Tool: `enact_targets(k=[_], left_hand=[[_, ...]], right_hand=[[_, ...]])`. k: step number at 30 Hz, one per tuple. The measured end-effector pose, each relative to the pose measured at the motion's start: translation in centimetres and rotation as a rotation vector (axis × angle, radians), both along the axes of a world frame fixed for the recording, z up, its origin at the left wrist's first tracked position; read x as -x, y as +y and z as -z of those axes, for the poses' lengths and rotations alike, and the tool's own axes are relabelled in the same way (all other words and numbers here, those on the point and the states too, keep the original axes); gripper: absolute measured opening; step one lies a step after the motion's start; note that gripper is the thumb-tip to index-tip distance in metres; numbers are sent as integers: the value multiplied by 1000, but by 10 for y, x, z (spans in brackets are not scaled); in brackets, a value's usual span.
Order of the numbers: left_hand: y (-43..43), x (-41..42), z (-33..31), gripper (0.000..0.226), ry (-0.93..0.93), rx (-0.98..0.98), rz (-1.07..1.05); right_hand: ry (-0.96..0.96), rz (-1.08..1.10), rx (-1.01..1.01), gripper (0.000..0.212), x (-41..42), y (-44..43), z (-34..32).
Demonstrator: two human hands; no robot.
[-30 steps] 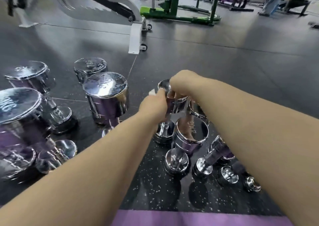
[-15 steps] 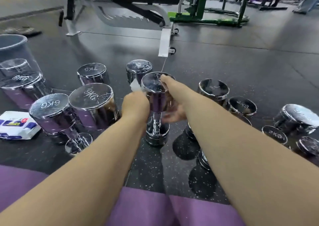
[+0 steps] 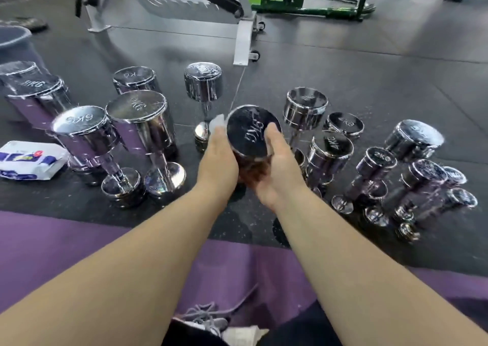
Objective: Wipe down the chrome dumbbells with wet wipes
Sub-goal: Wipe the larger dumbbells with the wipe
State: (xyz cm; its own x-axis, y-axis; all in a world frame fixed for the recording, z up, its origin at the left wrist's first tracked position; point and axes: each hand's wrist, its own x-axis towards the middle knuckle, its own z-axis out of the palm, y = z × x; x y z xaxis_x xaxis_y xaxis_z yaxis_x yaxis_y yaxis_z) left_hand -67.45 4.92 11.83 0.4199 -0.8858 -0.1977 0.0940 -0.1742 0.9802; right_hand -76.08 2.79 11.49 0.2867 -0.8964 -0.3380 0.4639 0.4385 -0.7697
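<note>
A chrome dumbbell [image 3: 252, 130] is lifted toward me between both hands, its round end face tilted up. My left hand [image 3: 219, 158] presses a white wet wipe [image 3: 217, 122] against the left side of its head. My right hand [image 3: 277, 166] cups the right side and underside, thumb along the rim. Several more chrome dumbbells stand upright on the black floor: larger ones [image 3: 137, 116] on the left, smaller ones [image 3: 330, 150] on the right. The handle of the held dumbbell is hidden behind my hands.
A pack of wet wipes [image 3: 29, 161] lies at the left. A grey bin [image 3: 13, 42] stands at the far left. A weight bench frame [image 3: 243, 42] and green rack [image 3: 311, 5] are behind. A purple mat [image 3: 79, 245] lies under my arms.
The dumbbell has come up off the floor and closer to me. My right hand has shifted from behind its head to cupping its right side. The camera view has tilted down.
</note>
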Motion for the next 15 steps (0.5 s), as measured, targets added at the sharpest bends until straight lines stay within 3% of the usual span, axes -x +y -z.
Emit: enact_targets(k=[3,6,10,15], left_hand=[[23,19,8,56,-216,4,110],[23,29,1,55,-310,-4,152],[14,20,7,77,-165,-54,139],[16,4,0,68,-21,-112,52]], right_hand=[[-52,91,-42,45,22,27,17],[35,70,19,50,45,29,9],[347,-109,66,39,53,17,-18],[489,-248,102,42,44,16,-27]])
